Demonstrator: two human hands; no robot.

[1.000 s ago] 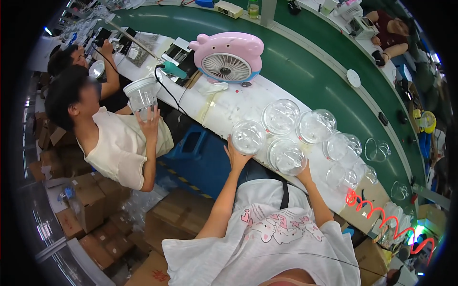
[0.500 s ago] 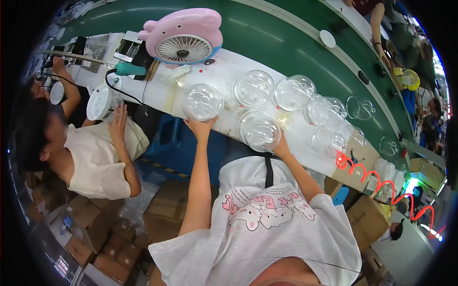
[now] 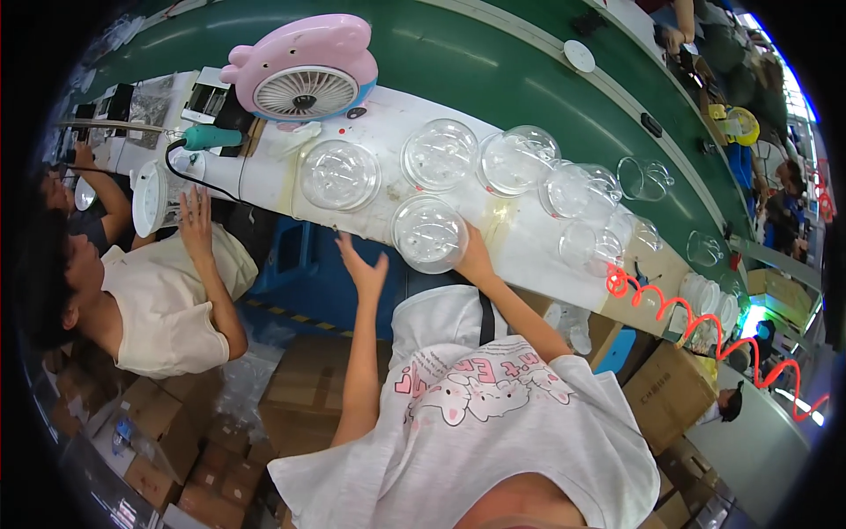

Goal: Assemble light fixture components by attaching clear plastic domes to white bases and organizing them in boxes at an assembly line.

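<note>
My left hand [image 3: 361,266] hangs off the bench's near edge, fingers spread, holding nothing. Just beyond it a clear plastic dome [image 3: 341,175] lies on the white bench top. At the right side of another clear dome-shaped cover [image 3: 429,234], my right hand [image 3: 476,257] grips the rim; part of its fingers is hidden behind the clear plastic. This cover sits at the bench's near edge, in front of me. Farther back stand two more clear domes, one [image 3: 440,155] in the middle and one [image 3: 520,160] to its right.
Several clear domes [image 3: 579,191] cluster to the right, near a red coiled hose [image 3: 672,309]. A pink animal-shaped fan [image 3: 304,66] and a teal-handled tool [image 3: 211,137] stand left. Beside me a co-worker [image 3: 167,309] holds a white round part [image 3: 150,198]. Green conveyor [image 3: 423,53] runs behind.
My left hand has come off the left dome and drawn back toward me, opening. The right hand stays at its cover. The whole view has shifted a little, moving the scene leftward.
</note>
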